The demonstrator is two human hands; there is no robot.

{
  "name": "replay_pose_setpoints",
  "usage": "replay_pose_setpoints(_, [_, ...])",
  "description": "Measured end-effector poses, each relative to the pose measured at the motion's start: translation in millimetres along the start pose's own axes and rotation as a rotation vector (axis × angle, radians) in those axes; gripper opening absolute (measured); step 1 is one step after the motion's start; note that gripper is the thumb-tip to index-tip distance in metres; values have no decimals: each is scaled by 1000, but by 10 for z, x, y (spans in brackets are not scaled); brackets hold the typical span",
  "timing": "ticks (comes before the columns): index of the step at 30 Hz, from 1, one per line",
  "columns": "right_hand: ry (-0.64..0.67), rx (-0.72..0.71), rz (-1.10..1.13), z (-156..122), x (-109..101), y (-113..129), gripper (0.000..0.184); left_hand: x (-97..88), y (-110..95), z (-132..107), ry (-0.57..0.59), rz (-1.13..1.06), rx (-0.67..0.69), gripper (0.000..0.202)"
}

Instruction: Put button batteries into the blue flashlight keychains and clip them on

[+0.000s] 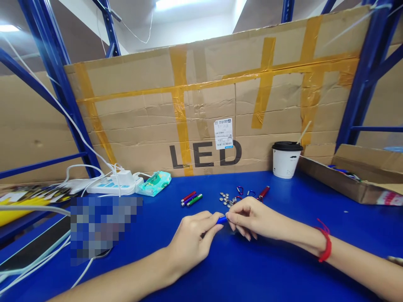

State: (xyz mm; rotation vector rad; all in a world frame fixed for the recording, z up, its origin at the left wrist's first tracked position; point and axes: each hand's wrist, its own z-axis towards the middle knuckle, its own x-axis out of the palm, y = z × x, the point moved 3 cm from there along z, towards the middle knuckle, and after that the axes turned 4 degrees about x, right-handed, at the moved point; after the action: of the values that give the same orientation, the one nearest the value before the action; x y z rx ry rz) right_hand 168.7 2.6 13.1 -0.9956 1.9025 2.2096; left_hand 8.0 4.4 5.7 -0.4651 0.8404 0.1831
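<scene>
My left hand [197,233] pinches a small blue tube [222,219], like a mini flashlight body, between thumb and fingertips. At the tube's right end, my right hand [248,216] has its thumb and index finger pressed together; whatever they pinch is hidden. Just beyond the hands lie several silver button cells [224,198], some partly covered by my right hand. Small carabiner clips, one of them blue [239,190], rest behind it, near a red tube [264,192]. To the left, red, purple and green tubes [194,200] lie side by side.
A lidded paper cup [285,161] with a straw stands at the back right, beside an open cardboard box [352,184]. On the left are a wipes pack [155,183], a power strip [115,186], white cables and a phone-like device [37,247]. Cardboard [141,126] walls the back.
</scene>
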Motion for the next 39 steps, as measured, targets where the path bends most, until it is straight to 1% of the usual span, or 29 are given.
replay_pose_setpoints(3, [45, 49, 29, 13, 3, -35, 40, -14, 24, 26, 7, -29, 9, 28])
replay_pose_setpoints(8, [68, 32, 85, 29, -37, -40, 42, -37, 68, 79, -11, -90, -92, 23])
replay_pose_setpoints(11, [65, 19, 121, 45, -54, -26, 40, -46, 69, 89, -38, -76, -107, 22])
replay_pose_setpoints(16, [71, 18, 70, 60, -69, -49, 42, -23, 52, 71, 21, -90, 12, 27])
replay_pose_setpoints(20, [75, -3, -6, 17, -35, -32, 36, -10, 38, 46, 61, -88, 78, 28])
replay_pose_setpoints(23, [26, -26, -22, -22, 21, 17, 36, -16, 16, 29, 39, -49, 123, 29])
replay_pose_setpoints(25, [-8, -17, -12, -34, 59, 37, 37, -16, 2, 18, 24, -10, 169, 30])
replay_pose_setpoints(27, [-15, 14, 43, -34, 89, 37, 39, -15, -4, 8, 7, 35, 210, 31])
replay_pose_setpoints(29, [10, 46, 129, -26, 106, 23, 42, -13, -2, 2, -8, 74, 231, 32])
replay_pose_setpoints(31, [45, 64, 207, -16, 108, 8, 45, -15, 1, 1, -17, 87, 227, 32])
replay_pose_setpoints(35, [79, 84, 303, -3, 93, -15, 47, -27, 3, 18, -16, 53, 158, 30])
replay_pose_setpoints(37, [74, 88, 294, 4, 90, -13, 48, -32, 8, 33, -13, 35, 115, 29])
replay_pose_setpoints(39, [37, 84, 216, 12, 80, -2, 49, -35, 20, 50, -19, 15, 66, 28])
